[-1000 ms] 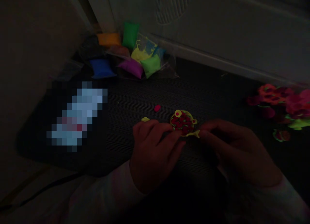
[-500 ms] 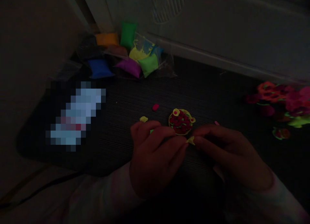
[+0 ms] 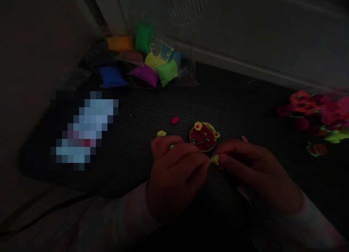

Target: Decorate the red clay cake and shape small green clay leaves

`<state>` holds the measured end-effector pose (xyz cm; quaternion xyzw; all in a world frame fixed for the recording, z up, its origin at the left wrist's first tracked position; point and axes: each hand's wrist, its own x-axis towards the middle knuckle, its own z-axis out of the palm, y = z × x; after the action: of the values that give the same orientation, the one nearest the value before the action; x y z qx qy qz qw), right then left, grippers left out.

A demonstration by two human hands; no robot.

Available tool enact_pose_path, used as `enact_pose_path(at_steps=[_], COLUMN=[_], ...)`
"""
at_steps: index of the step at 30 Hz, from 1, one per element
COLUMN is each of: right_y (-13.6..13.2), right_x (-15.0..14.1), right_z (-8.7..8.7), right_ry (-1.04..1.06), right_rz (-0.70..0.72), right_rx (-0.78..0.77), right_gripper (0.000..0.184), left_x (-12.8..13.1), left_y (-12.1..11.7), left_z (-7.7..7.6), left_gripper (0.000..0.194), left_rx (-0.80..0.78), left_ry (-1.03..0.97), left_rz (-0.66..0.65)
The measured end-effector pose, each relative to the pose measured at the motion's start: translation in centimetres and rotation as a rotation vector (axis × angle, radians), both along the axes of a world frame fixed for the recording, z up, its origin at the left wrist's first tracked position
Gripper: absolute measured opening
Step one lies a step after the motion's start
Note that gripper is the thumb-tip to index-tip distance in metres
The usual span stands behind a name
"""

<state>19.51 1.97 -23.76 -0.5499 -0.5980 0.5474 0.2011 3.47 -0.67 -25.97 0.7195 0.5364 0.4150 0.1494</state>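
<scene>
A small yellow piece of modelling clay is pinched between the fingertips of my left hand and my right hand. Just beyond the fingers lies a round clay piece, yellow-rimmed and filled with red bits and green specks, with small yellow rings on its edge. Past my left knuckles sits a yellow clay lump; a bit of green shows behind those fingers, mostly hidden. A flat red clay piece rests farther back. Near my right hand is a small pink piece.
Clay packets in several colours, among them a blue packet and a purple packet, lie at the back left. A blurred bright screen is at left. Colourful clay shapes are heaped at far right. The scene is very dark.
My right hand has moved left, bringing the yellow clay from the round piece's edge to my left fingertips. Both hands now pinch it, and the pink piece has come into view.
</scene>
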Motion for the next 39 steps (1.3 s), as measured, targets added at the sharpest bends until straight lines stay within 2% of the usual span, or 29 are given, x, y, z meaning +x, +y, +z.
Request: enact_pose_path(at_steps=[6, 12, 16, 30, 34, 39], right_y=[-0.05, -0.02, 0.02, 0.03, -0.05, -0.24], right_x=[-0.01, 0.19, 0.18, -0.09, 0.04, 0.17], right_z=[0.41, 0.21, 0.24, 0.14, 0.09, 0.06], right_ry=[-0.081, -0.13, -0.125, -0.06, -0.02, -0.02], right_rz=[-0.025, 0.07, 0.059, 0.034, 0.009, 0.018], right_rx=[0.1, 0.209, 0.25, 0.209, 0.234, 0.237], right_gripper=[0.01, 0.011, 0.009, 0.005, 0.005, 0.004], left_x=[-0.05, -0.24, -0.25, -0.37, -0.44, -0.46], left_y=[0.07, 0.26, 0.32, 0.3, 0.24, 0.29], left_z=[0.05, 0.11, 0.09, -0.04, -0.1, -0.14], left_gripper=[0.011, 0.004, 0.004, 0.002, 0.008, 0.005], left_rx=[-0.061, -0.103, -0.138, -0.127, -0.135, -0.123], left_ry=[-0.021, -0.078, -0.101, -0.122, -0.146, -0.15], left_rz=[-0.018, -0.029, -0.037, -0.066, -0.064, -0.069])
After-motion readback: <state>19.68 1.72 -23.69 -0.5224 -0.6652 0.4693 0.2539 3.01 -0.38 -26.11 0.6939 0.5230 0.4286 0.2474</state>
